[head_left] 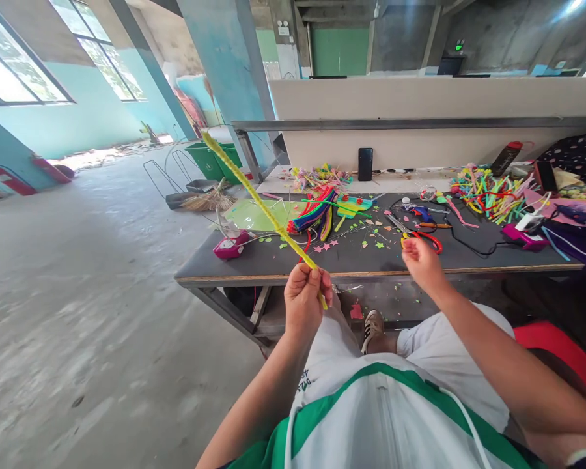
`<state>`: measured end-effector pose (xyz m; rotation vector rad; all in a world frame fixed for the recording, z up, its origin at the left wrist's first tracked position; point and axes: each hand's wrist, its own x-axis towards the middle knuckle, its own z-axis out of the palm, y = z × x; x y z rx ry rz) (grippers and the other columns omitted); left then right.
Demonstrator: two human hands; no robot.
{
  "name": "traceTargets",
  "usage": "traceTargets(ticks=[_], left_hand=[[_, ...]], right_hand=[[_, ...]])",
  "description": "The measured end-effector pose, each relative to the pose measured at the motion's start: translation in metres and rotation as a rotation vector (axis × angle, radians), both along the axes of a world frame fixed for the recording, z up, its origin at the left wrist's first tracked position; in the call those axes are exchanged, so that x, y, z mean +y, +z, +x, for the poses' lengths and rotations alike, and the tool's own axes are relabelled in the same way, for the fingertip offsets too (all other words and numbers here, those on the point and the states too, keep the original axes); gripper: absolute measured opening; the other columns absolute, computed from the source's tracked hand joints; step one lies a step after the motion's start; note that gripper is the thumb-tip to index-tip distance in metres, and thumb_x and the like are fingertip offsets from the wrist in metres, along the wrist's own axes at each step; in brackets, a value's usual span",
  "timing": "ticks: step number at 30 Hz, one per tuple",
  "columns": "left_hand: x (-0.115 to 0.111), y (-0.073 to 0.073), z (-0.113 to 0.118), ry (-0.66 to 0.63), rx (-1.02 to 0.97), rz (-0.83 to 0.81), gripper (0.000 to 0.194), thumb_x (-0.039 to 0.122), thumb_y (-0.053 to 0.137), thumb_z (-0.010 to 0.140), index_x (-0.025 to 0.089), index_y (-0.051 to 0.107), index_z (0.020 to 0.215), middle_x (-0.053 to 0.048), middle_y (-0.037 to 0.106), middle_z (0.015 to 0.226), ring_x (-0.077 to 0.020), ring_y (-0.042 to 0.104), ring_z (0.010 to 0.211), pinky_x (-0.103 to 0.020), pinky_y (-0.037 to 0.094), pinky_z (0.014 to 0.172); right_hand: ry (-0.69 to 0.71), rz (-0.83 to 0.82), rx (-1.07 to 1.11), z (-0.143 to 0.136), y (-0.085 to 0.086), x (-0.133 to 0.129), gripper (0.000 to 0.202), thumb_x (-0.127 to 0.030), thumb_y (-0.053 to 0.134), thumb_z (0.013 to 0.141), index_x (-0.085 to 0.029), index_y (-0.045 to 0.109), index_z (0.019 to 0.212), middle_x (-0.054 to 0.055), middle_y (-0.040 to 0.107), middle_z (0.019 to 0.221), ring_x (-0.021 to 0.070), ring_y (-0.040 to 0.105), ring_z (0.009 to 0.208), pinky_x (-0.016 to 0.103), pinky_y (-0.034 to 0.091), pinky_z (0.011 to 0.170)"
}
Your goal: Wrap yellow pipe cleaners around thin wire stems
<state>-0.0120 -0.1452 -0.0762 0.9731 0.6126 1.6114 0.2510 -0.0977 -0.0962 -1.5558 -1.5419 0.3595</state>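
Note:
My left hand [303, 296] is closed around the lower end of a fuzzy yellow pipe cleaner [258, 203], which slants up and to the left, well clear of the table. At the table's front edge is my right hand [422, 264], its fingers curled together. It overlaps the handles of a pair of scissors [432, 242] with red and yellow grips; whether it touches them or pinches something small, I cannot make out. A bundle of multicoloured pipe cleaners [317, 212] lies on the table beyond my left hand.
Star-shaped paper scraps [326, 246] litter the dark table [273, 266]. A magenta device [231, 245] sits at its left corner. Further back stand a phone [365, 164] and a heap of coloured strips [491, 192]. A blue-handled tool [422, 213] and a black cord lie to the right.

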Motion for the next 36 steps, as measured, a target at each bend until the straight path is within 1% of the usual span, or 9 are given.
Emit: traceTargets(ticks=[4, 8, 14, 17, 21, 24, 27, 31, 36], left_hand=[[0.003, -0.001, 0.001, 0.021, -0.009, -0.005, 0.022, 0.034, 0.064, 0.081, 0.019, 0.048, 0.077, 0.003, 0.055, 0.064, -0.0062, 0.048, 0.041, -0.017, 0.036, 0.034], [0.007, -0.001, -0.001, 0.028, -0.001, -0.024, 0.022, 0.033, 0.065, 0.08, 0.019, 0.049, 0.078, 0.003, 0.055, 0.064, -0.0066, 0.048, 0.041, -0.017, 0.036, 0.034], [0.011, -0.003, -0.003, 0.04, 0.024, -0.017, 0.023, 0.035, 0.065, 0.079, 0.018, 0.049, 0.079, 0.004, 0.056, 0.064, -0.0052, 0.048, 0.041, -0.016, 0.037, 0.035], [0.018, -0.005, -0.003, 0.049, 0.034, -0.007, 0.024, 0.035, 0.066, 0.079, 0.018, 0.049, 0.079, 0.004, 0.056, 0.064, -0.005, 0.047, 0.041, -0.016, 0.038, 0.036], [0.034, -0.004, -0.002, 0.086, 0.033, 0.006, 0.026, 0.037, 0.066, 0.078, 0.019, 0.049, 0.08, 0.004, 0.057, 0.065, -0.005, 0.048, 0.042, -0.016, 0.039, 0.038], [0.049, -0.001, 0.002, 0.112, 0.034, 0.046, 0.027, 0.039, 0.066, 0.078, 0.019, 0.047, 0.08, 0.005, 0.057, 0.065, -0.0053, 0.049, 0.043, -0.016, 0.039, 0.038], [0.064, 0.006, 0.008, 0.152, 0.046, 0.084, 0.029, 0.041, 0.065, 0.077, 0.019, 0.047, 0.078, 0.005, 0.056, 0.064, -0.0054, 0.049, 0.042, -0.017, 0.038, 0.037], [0.085, 0.019, 0.018, 0.205, 0.045, 0.15, 0.031, 0.043, 0.064, 0.078, 0.018, 0.046, 0.075, 0.005, 0.057, 0.064, -0.0052, 0.049, 0.043, -0.018, 0.038, 0.037], [0.112, 0.03, 0.034, 0.231, 0.051, 0.201, 0.03, 0.043, 0.062, 0.08, 0.018, 0.045, 0.076, 0.005, 0.055, 0.065, -0.0052, 0.05, 0.044, -0.017, 0.04, 0.039]], right_hand=[[-0.244, -0.194, -0.46, 0.063, -0.018, 0.054, 0.038, -0.025, 0.058, 0.077, -0.014, 0.056, 0.113, 0.016, 0.06, 0.117, 0.03, 0.051, 0.113, 0.044, 0.037, 0.099], [-0.229, -0.389, -0.605, 0.085, -0.022, 0.075, 0.047, -0.038, 0.058, 0.079, -0.017, 0.053, 0.121, 0.018, 0.055, 0.125, 0.031, 0.051, 0.113, 0.041, 0.04, 0.092], [-0.057, -0.504, -0.591, 0.093, 0.005, 0.097, 0.052, -0.015, 0.068, 0.065, -0.014, 0.057, 0.115, 0.016, 0.065, 0.103, 0.0259, 0.062, 0.092, 0.033, 0.045, 0.079], [-0.005, -0.548, -0.482, 0.099, 0.024, 0.1, 0.053, -0.015, 0.066, 0.067, -0.014, 0.053, 0.119, 0.011, 0.067, 0.089, 0.0188, 0.063, 0.072, 0.03, 0.048, 0.068], [0.188, -0.679, 0.288, 0.105, 0.037, 0.082, 0.028, -0.023, 0.054, 0.08, -0.015, 0.056, 0.107, 0.005, 0.064, 0.072, 0.0135, 0.059, 0.057, 0.034, 0.053, 0.063], [0.324, -0.568, 0.604, 0.095, 0.032, 0.058, 0.025, -0.023, 0.06, 0.079, -0.019, 0.055, 0.103, -0.003, 0.057, 0.063, 0.0115, 0.055, 0.053, 0.039, 0.056, 0.067], [0.353, -0.523, 0.676, 0.071, 0.021, 0.03, 0.032, -0.037, 0.063, 0.079, -0.019, 0.055, 0.104, -0.006, 0.049, 0.052, 0.0111, 0.049, 0.043, 0.036, 0.056, 0.057], [0.476, -0.432, 0.688, 0.032, 0.01, -0.004, 0.051, -0.04, 0.07, 0.074, -0.024, 0.048, 0.118, -0.003, 0.058, 0.068, 0.0125, 0.057, 0.054, 0.027, 0.053, 0.053], [0.583, -0.528, 0.591, -0.006, 0.0, -0.026, 0.046, -0.054, 0.057, 0.081, -0.026, 0.046, 0.116, -0.002, 0.055, 0.078, 0.0095, 0.053, 0.054, 0.016, 0.041, 0.037]])
